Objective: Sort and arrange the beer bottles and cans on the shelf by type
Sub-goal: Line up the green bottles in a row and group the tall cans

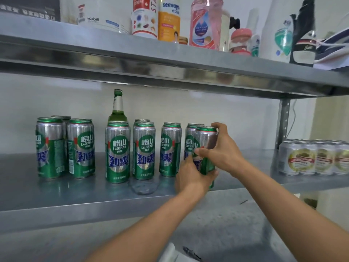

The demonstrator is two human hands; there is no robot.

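Observation:
Several tall green-and-silver Laoshan beer cans (117, 152) stand in a row on the metal shelf (56, 193). A green glass beer bottle (118, 105) stands upright behind one of them. At the right end of the row, both my hands hold one such can (204, 137). My right hand (221, 148) grips its upper part, fingers over the rim. My left hand (190, 176) wraps its lower part, and the can's base is hidden. Another can (189, 137) stands just behind it.
A pack of short white-and-gold cans (313, 157) sits on the shelf at far right, past a perforated upright post (283, 121). The upper shelf (170, 59) carries cleaning bottles, jars and shoes. A wet-looking ring (144, 187) marks the shelf in front of the cans.

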